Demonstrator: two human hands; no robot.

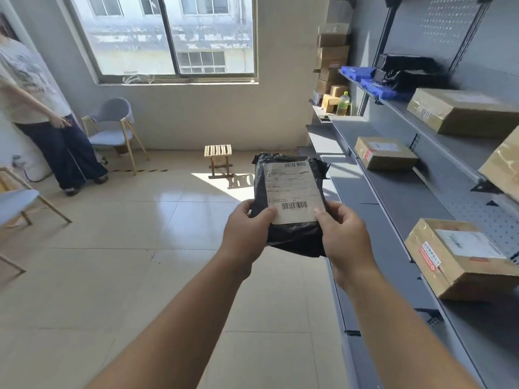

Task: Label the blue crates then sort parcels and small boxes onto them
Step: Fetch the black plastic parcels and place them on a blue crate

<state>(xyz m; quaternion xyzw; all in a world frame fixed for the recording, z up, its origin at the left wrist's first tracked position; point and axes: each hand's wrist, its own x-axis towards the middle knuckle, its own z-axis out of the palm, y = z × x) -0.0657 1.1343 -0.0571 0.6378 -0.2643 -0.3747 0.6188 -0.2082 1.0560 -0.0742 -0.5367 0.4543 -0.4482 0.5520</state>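
Note:
A black plastic parcel (292, 234) with a white shipping label (290, 189) is held up in front of me, label facing me. My left hand (247, 231) grips its lower left edge, thumb on the label's corner. My right hand (344, 237) grips the lower right edge, thumb on the label. Two blue crates (356, 72) (379, 89) lie on an upper shelf at the right. Cardboard boxes sit on the grey shelving: one small (386, 153), one near me (455, 259), one large higher up (463, 112).
Grey shelving (407, 197) runs along the right. Stacked boxes (332, 57) and a bottle (343, 103) stand at its far end. A wooden stool (218, 160) stands on the tiled floor ahead. Chairs (115, 127) and a standing person (42, 113) are at the left.

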